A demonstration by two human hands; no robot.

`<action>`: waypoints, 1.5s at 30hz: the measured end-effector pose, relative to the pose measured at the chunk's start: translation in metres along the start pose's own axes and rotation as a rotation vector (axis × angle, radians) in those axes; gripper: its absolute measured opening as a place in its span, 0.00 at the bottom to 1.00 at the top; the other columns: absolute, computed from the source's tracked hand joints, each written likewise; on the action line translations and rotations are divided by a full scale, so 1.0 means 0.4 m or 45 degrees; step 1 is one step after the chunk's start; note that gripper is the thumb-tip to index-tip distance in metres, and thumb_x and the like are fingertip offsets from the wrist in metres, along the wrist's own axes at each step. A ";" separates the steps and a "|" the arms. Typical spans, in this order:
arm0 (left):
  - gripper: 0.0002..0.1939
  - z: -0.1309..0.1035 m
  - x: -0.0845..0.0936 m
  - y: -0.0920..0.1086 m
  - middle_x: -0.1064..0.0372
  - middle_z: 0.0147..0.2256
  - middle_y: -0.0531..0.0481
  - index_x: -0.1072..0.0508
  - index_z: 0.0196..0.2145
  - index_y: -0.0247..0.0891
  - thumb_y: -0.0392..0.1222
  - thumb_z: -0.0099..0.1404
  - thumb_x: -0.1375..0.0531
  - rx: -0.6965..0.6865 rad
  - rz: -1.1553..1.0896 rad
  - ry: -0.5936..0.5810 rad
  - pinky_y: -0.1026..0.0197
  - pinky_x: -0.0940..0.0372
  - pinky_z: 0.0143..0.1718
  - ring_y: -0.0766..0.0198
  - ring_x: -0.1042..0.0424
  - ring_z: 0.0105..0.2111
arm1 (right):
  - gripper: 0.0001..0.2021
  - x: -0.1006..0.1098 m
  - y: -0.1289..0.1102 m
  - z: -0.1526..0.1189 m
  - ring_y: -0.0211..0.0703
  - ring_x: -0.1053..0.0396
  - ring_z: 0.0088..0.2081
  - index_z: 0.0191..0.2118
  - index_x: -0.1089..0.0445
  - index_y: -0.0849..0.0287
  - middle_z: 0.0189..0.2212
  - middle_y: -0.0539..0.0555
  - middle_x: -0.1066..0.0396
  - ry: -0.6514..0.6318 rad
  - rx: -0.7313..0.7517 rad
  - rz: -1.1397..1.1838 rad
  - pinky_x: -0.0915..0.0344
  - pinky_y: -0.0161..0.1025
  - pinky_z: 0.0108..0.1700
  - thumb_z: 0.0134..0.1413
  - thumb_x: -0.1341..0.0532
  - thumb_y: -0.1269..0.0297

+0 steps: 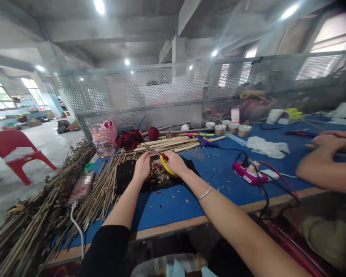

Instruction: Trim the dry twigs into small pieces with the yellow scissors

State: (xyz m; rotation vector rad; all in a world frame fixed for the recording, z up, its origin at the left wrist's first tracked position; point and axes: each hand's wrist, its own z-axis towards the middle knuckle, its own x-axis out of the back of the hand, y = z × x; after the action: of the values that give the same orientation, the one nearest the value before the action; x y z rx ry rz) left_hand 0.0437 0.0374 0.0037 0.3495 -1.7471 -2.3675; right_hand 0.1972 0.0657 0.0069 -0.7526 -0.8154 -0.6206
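Note:
Scissors with yellow and red handles (pixel 167 165) are in my right hand (pixel 174 163), their blades pointing up and to the left. My left hand (pixel 142 166) is closed near the blades, its fingers pressed on something too small to make out. Both hands are above a black cloth (pixel 125 176) on the blue table. Brown plant scraps (pixel 159 173) lie on the cloth between and below my hands. Thin dry stems (pixel 105 184) are piled just left of the cloth, and pale peeled sticks (pixel 173 144) lie behind my hands.
A purple power strip (pixel 249 174) with cables and a white cloth (pixel 268 147) lie right of my hands. Another person's hands (pixel 331 142) are at the far right. Small pots (pixel 243 130) and a pink bag (pixel 105 134) stand at the back; a red chair (pixel 15 148) is left.

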 end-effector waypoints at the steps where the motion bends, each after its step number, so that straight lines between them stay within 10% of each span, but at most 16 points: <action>1: 0.09 0.008 -0.006 -0.002 0.43 0.17 0.57 0.29 0.34 0.35 0.38 0.55 0.46 0.044 -0.088 0.049 0.68 0.47 0.19 0.71 0.45 0.15 | 0.21 0.000 0.002 -0.006 0.41 0.35 0.38 0.37 0.33 0.58 0.36 0.55 0.33 0.012 -0.029 -0.022 0.42 0.34 0.38 0.48 0.45 0.44; 10: 0.09 -0.007 0.007 -0.034 0.46 0.19 0.60 0.43 0.28 0.39 0.45 0.57 0.46 0.095 -0.337 0.184 0.72 0.52 0.16 0.75 0.48 0.15 | 0.28 -0.033 0.023 -0.028 0.48 0.39 0.43 0.41 0.38 0.60 0.41 0.58 0.37 0.034 -0.115 -0.074 0.42 0.41 0.43 0.42 0.42 0.41; 21: 0.14 -0.048 -0.045 -0.044 0.29 0.26 0.50 0.30 0.34 0.34 0.46 0.52 0.40 0.126 -0.246 -0.065 0.65 0.37 0.28 0.66 0.31 0.25 | 0.26 -0.047 0.006 -0.032 0.49 0.42 0.45 0.42 0.41 0.58 0.43 0.57 0.39 -0.050 -0.129 -0.004 0.45 0.44 0.43 0.41 0.39 0.46; 45: 0.16 -0.054 -0.026 -0.040 0.26 0.31 0.45 0.25 0.37 0.32 0.45 0.57 0.44 -0.081 0.067 -0.051 0.60 0.35 0.37 0.61 0.28 0.32 | 0.28 -0.035 -0.015 -0.041 0.48 0.30 0.35 0.38 0.40 0.58 0.32 0.55 0.29 -0.079 -0.180 -0.086 0.43 0.37 0.33 0.38 0.41 0.38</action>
State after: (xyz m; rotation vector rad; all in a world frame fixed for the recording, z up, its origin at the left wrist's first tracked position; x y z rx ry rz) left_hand 0.0597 0.0253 -0.0169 0.2459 -1.6716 -2.4025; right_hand 0.1919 0.0522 -0.0100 -0.8793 -0.8628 -0.7239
